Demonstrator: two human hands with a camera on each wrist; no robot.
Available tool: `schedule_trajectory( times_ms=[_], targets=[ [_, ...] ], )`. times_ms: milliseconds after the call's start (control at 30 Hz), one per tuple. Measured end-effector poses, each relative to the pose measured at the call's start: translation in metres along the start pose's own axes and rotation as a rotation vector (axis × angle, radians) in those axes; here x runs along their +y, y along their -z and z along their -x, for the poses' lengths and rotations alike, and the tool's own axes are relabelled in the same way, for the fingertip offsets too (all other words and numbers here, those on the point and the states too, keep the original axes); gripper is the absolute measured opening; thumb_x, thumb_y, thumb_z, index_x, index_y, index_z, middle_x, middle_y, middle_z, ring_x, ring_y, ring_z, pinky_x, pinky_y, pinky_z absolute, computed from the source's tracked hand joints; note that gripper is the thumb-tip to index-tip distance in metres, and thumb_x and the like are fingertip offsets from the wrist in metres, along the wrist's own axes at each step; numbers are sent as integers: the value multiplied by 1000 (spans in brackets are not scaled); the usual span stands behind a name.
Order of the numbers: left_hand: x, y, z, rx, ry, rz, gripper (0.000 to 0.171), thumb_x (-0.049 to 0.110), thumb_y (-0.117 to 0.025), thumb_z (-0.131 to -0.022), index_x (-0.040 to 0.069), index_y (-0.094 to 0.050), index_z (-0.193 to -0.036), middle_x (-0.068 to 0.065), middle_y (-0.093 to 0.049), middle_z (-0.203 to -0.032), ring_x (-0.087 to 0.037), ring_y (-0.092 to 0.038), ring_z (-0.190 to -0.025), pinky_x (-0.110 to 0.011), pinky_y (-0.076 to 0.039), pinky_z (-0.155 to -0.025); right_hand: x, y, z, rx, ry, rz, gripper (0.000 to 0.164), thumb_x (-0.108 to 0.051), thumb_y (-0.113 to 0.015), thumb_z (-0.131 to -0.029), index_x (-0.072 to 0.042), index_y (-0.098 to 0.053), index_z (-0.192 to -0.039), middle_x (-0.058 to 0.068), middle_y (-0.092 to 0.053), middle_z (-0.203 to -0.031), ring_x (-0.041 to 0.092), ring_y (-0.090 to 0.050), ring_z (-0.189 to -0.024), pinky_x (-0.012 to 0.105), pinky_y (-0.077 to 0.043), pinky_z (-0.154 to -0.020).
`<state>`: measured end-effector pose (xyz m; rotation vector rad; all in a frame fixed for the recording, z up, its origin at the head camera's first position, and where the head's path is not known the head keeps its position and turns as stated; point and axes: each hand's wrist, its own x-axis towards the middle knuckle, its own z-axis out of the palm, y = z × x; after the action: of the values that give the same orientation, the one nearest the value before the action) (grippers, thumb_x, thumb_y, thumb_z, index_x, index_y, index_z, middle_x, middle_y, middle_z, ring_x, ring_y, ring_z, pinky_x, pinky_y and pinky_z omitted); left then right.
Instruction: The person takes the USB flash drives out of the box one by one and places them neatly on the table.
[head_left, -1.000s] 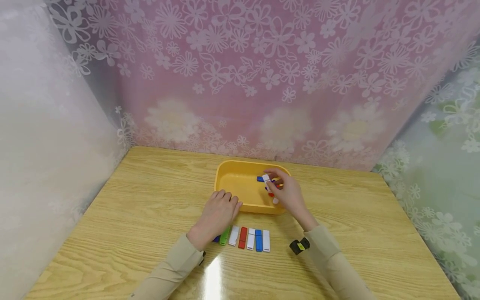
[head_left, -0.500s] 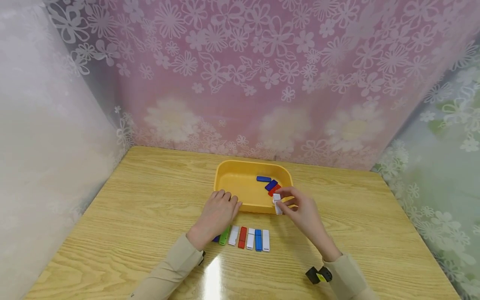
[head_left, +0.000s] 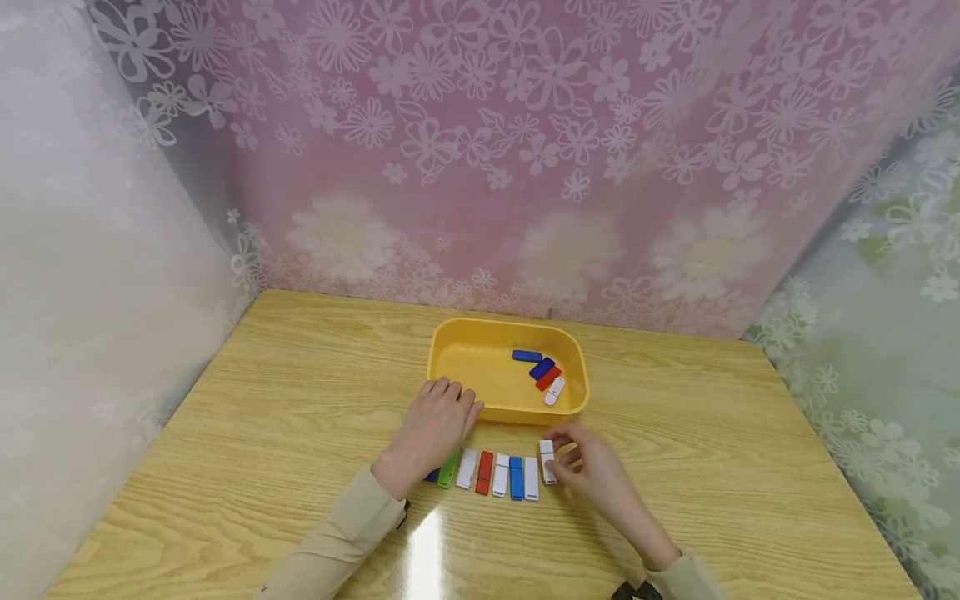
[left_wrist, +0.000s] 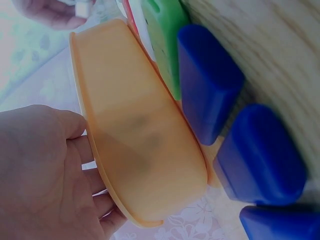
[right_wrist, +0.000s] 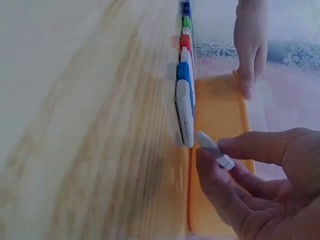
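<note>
Pinching a white stick (head_left: pixel 547 450) between thumb and fingers of the right hand (head_left: pixel 596 475), in the lower middle of the frame, just right of the end stick (head_left: pixel 531 479) of the row (head_left: pixel 484 473). Leaving a narrow gap there, and sitting slightly higher in the frame than the row; not showing clearly whether touching the tabletop (head_left: pixel 720 417). Curling the fingers of the left hand (head_left: pixel 431 429) over the near rim of the tray (head_left: pixel 472 367), toward its lower left corner, presumably steadying.

Apparently adding to the right end of the row. For a neat placement, probably needing a slight shift toward the lower edge of the frame, lining up with the end stick, then lowering flat and loosening the pinch only after full contact. Likely risking a nudge to the end stick from the nearest fingertip, so better approaching from the right. In the right wrist view, tilting against the end stick, so perhaps needing a small turn before release.

Compared with half a second ago, now holding the white stick beside the row instead of at the tray's lower right rim; no longer partly hiding the loose stick (head_left: pixel 554 391) inside the tray. Keeping the left hand in place.
</note>
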<state>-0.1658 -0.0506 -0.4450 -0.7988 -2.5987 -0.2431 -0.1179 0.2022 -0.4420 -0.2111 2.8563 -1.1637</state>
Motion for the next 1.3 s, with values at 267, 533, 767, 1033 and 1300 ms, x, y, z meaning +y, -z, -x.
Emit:
schedule_trajectory(
  times_ms=[267,533,767,1033,1300],
  targets=[
    [0,2,0,-19,5,2,30,27,-52,-107,8,-64,-88,-6,-61,-81,-26,-56,-82,-38,-47,-81,1,-2,3,-47,-81,34,29,1,-80,-83,-8,-67,-108,1,-65,-92,10,-61,-73,24,-51,-62],
    [0,1,0,-1,-2,0,29,27,-53,-107,8,-64,-87,-7,-61,-81,-26,-56,-82,-39,-47,-82,1,-2,3,-55,-58,102,27,-3,-83,-82,-6,-68,-104,1,-63,-91,11,-55,-70,24,-46,-61],
    [-1,-1,-1,41,-14,-15,28,27,-55,-105,9,-64,-85,-5,-61,-79,-25,-56,-80,-38,-48,-80,0,0,4,-64,-37,136,25,-5,-83,-82,-7,-69,-102,-1,-59,-92,11,-53,-70,24,-44,-61],
    [-1,-1,0,23,-9,-14,30,27,-53,-107,9,-64,-86,-6,-61,-79,-25,-56,-80,-38,-48,-80,1,3,0,84,90,105,19,-4,-78,-87,-12,-69,-101,-2,-64,-90,9,-58,-69,23,-50,-61],
    [-1,-1,0,7,-5,-20,30,28,-52,-107,9,-66,-88,-5,-62,-82,-24,-56,-82,-37,-47,-81,-6,4,-8,196,240,186,15,-3,-78,-87,-14,-70,-94,-4,-66,-86,8,-59,-72,24,-53,-62]
  ],
)
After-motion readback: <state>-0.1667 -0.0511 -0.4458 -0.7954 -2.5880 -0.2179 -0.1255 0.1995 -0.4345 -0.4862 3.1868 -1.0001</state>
